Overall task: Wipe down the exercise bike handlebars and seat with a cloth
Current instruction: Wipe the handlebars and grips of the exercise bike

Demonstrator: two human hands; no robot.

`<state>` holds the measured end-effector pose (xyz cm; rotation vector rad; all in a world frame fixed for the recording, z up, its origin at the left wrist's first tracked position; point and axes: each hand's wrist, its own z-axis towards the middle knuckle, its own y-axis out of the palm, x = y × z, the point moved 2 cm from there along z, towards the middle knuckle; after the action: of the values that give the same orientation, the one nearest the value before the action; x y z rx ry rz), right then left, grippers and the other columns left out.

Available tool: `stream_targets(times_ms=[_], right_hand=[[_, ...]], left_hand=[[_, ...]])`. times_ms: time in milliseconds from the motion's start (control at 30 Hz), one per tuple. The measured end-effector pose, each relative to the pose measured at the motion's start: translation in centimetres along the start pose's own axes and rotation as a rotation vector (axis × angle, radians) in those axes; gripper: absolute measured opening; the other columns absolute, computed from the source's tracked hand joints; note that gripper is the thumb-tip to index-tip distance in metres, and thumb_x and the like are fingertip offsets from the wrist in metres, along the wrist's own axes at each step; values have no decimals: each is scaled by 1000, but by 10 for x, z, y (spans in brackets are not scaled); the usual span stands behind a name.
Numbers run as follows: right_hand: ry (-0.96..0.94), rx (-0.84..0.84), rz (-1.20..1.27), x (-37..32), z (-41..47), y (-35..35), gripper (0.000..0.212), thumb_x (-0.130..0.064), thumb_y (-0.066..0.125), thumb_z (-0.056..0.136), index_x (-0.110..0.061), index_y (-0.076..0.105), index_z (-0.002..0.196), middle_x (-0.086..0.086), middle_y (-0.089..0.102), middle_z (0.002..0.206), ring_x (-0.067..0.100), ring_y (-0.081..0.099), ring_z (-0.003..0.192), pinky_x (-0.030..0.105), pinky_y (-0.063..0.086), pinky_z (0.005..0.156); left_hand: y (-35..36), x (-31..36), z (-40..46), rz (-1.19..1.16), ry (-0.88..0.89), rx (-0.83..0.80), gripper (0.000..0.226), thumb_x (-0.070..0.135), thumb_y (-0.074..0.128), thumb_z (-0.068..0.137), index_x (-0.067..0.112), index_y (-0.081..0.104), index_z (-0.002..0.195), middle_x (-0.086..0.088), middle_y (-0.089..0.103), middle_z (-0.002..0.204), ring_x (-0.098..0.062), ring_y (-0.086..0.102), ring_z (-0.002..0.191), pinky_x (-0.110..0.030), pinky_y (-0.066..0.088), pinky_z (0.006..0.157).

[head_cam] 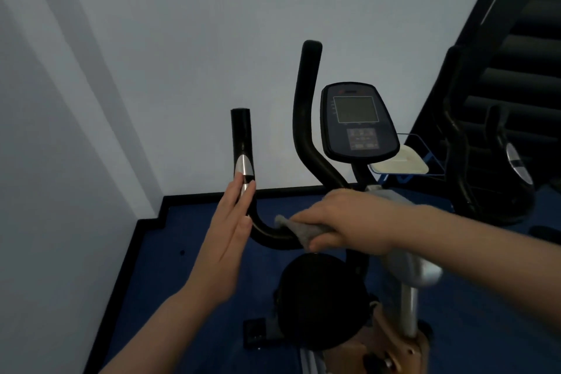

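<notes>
Handlebars of the exercise bike (270, 234) stand in the middle of the frame: a black left bar rising from a low curve to an upright grip with a silver pulse sensor (243, 167), and a second black bar (306, 106) climbing beside the console (358, 123). The grey cloth (299, 231) lies wrapped over the low curved stretch of the left bar, just left of centre. The right hand (349, 220) has its fingers curled down over the cloth and the tube, clamping the fabric to the bar; the thumb appears to sit underneath. The left hand (233, 222) is flat, fingers straight and together, its fingertips touching the upright grip just below the sensor and steadying it without gripping.

The step in hand looks like wiping the left bar. To do it well, the cloth should stay wrapped round the tube so the underside is cleaned as well as the top, and the stroke should follow the bend upward toward the sensor and the capped end. The steadying hand will probably need to move off as the cloth arrives, or that patch will be missed. A loose corner of cloth sticks out to the left; tucking it in would give firmer contact.

The other bar remains to be wiped. The seat cannot be made out with certainty; the dark round shape (321, 297) in the lower centre may be part of the bike body.
</notes>
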<state>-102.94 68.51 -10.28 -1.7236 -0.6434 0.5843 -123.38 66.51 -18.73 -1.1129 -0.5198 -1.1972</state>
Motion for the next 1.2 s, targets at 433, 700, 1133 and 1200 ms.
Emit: stream_targets(times_ms=[433,700,1133,1200], right_hand=[[91,-79,308,-13,21,8,40,-54,52,92,-33,47,126,-6,62,105,12,58,92,36,47,83],[262,6,453,-45,49,15,34,-50,52,94,-20,45,111,-10,50,87,6,47,76,25,33,63],[561,206,394,-78,66,18,31,-54,46,95,-24,44,98,-6,52,95,13,51,86,27,32,68],[597,192,491,-77,65,11,25,-52,46,96,-27,44,91,-11,50,89,6,49,77,24,34,63]], left_hand=[[-3,-2,0,-39,-21,-2,52,43,23,102,30,26,152,19,9,161,-5,11,149,-29,13,121],[-19,-8,7,-52,4,-12,45,41,27,101,34,45,142,23,25,155,-9,24,145,-26,21,115],[-43,-22,26,52,161,-197,48,41,24,102,29,35,148,21,22,158,-9,12,149,-28,11,121],[-44,-23,30,51,185,-222,48,40,25,103,28,36,148,20,21,159,-9,11,149,-23,8,120]])
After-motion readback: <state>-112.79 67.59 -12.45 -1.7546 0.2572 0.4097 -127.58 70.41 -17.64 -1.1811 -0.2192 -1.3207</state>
